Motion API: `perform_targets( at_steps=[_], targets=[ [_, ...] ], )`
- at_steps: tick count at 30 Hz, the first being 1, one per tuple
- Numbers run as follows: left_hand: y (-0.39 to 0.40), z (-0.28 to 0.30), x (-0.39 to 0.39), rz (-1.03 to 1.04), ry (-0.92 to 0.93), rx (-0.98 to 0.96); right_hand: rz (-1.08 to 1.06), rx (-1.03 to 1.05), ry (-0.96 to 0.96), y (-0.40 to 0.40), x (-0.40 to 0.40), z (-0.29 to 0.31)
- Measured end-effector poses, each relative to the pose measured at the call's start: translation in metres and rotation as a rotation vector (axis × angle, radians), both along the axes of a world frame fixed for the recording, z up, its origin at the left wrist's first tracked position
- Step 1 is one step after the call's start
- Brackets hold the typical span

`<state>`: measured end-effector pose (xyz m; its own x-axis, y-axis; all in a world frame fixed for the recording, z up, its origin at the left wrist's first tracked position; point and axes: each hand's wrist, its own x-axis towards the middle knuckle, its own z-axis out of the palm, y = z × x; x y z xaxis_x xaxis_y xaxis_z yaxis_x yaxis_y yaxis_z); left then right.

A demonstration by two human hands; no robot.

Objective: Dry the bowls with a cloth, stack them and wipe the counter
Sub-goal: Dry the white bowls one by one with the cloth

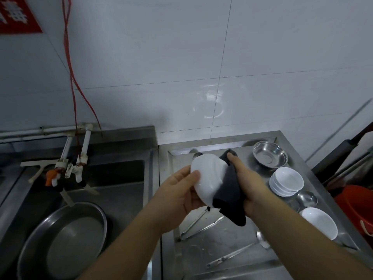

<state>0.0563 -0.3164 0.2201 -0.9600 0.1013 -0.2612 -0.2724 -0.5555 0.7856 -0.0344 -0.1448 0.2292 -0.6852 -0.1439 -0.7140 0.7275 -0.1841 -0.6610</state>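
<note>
Over the steel counter [228,237] my left hand [179,193] grips a white bowl [207,176], turned on its side with its underside towards me. My right hand [245,178] holds a dark cloth [230,190] pressed against the bowl's right side, and the cloth's end hangs below. A stack of white bowls [286,181] stands on the counter's right side. Nearer to me sits a single white bowl [320,223]. A steel bowl [270,154] stands at the back right.
Tongs [199,225], a ladle [262,239] and a small steel ladle cup [306,199] lie on the counter. To the left is a sink with a large steel basin [64,241] and taps [70,168]. A red bucket [357,209] stands beyond the right edge.
</note>
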Motion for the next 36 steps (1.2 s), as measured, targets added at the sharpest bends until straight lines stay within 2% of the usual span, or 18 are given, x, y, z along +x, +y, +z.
perform_targets(
  at_steps=[4,7,9,13,15,17,21,27,32,36],
  targets=[
    [0.018,-0.009,0.005,-0.048,0.175,-0.221,-0.101,-0.115,-0.119,-0.006,0.009,-0.011],
    [0.02,-0.004,0.006,-0.079,0.25,-0.359,-0.116,-0.157,-0.137,-0.005,0.01,-0.017],
    [0.017,0.0,0.007,-0.066,0.239,-0.357,-0.087,-0.128,-0.116,-0.001,0.007,-0.016],
    [0.019,0.001,0.006,0.06,0.02,-0.02,-0.034,0.011,-0.013,0.002,0.001,-0.008],
    [0.024,0.0,0.005,0.088,0.0,0.035,-0.057,0.108,0.083,0.002,0.005,-0.005],
    [0.028,0.001,0.005,0.105,0.013,0.041,-0.09,0.103,0.199,-0.002,0.013,-0.001],
    [0.035,0.004,0.002,0.157,0.012,0.023,-0.121,0.098,0.41,-0.007,0.036,0.0],
    [0.037,0.006,0.002,0.142,0.004,0.012,0.095,0.385,0.812,0.0,0.048,0.002],
    [0.042,0.006,0.008,0.073,0.05,-0.038,0.235,0.454,0.902,0.014,0.027,0.004],
    [0.045,-0.002,0.013,-0.014,0.117,-0.301,0.264,0.477,0.771,0.008,0.013,0.009]
  ],
)
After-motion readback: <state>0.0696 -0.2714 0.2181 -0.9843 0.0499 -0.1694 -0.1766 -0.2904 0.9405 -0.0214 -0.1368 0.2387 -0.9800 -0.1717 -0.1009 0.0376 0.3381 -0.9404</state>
